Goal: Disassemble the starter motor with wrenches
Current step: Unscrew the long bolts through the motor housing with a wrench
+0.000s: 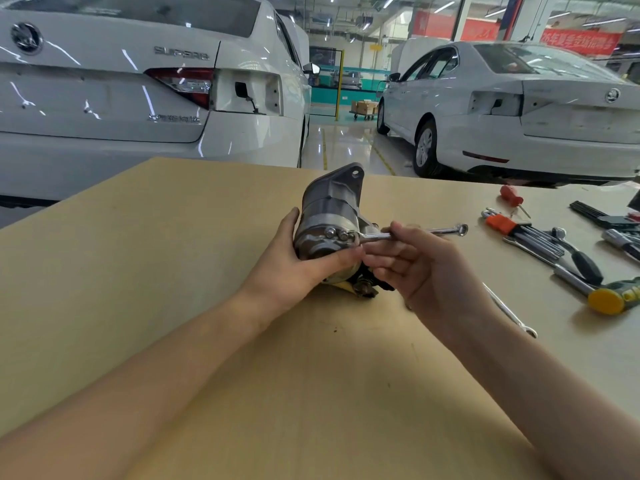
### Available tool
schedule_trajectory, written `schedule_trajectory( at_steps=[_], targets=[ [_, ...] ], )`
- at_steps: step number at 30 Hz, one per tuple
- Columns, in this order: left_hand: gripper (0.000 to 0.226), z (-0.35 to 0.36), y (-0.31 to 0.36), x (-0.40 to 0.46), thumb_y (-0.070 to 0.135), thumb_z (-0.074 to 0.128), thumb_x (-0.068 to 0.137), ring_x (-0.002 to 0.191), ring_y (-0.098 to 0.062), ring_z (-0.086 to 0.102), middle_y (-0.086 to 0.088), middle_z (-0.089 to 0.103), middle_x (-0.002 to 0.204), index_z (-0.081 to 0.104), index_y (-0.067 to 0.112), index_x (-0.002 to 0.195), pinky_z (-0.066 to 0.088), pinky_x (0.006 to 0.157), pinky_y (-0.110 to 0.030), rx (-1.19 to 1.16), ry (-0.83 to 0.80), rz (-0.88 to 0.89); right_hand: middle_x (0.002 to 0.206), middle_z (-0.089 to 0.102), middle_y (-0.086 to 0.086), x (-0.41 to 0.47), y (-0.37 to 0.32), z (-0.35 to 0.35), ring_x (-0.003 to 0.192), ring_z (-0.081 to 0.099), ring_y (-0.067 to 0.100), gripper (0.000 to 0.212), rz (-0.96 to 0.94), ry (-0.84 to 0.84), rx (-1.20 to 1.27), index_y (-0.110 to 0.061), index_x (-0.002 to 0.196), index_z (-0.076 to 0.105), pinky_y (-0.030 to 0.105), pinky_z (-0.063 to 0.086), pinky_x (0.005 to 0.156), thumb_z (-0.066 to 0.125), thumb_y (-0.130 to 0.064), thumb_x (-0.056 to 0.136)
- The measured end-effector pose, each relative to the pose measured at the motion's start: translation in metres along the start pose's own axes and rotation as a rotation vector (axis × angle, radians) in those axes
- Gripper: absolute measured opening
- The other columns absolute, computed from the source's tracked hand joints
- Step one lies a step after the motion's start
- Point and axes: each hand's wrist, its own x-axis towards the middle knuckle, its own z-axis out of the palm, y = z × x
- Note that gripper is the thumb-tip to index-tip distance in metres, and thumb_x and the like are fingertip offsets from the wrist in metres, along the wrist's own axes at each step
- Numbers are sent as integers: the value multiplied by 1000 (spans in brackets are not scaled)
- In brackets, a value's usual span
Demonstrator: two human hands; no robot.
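Observation:
A grey metal starter motor (329,209) lies on the tan table (173,254), its end cap turned toward me. My left hand (298,265) grips the motor's body from the left, thumb over the top and fingers across the end cap. A slim chrome wrench (446,231) runs out to the right from a bolt on the end cap. My right hand (412,265) holds its shaft between thumb and fingers. The wrench's ring end sticks out past my hand.
On the table's right lie a red-handled screwdriver (510,195), an orange-holdered hex key set (519,232), a ratchet, a yellow-headed mallet (609,299) and another wrench (509,311) near my right forearm. Two white cars are parked beyond the table's far edge.

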Motion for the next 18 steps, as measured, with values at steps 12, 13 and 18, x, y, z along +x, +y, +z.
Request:
schedule_trajectory(
  at_steps=[12, 13, 18],
  targets=[
    [124, -1, 0, 1, 45, 89, 53, 107, -4, 65, 7, 62, 124, 21, 22, 153, 53, 91, -25, -95, -92, 41, 74, 74, 9, -12, 6, 10, 67, 73, 16, 27, 73, 112, 219, -10, 71, 70, 17, 51, 49, 53, -12, 92],
    [125, -1, 1, 0, 49, 86, 52, 111, -5, 63, 8, 60, 127, 19, 24, 154, 51, 96, -28, -93, -90, 38, 74, 74, 10, -12, 6, 10, 67, 73, 16, 22, 61, 113, 228, -8, 76, 67, 17, 51, 48, 53, -12, 92],
    [127, 1, -1, 0, 52, 78, 45, 106, 0, 65, 21, 61, 115, 17, 27, 154, 53, 91, -24, -120, -86, 56, 72, 73, 12, -10, 3, 11, 64, 71, 20, 14, -133, 137, -15, -2, 86, 61, 22, 52, 51, 55, -13, 94]
  ],
)
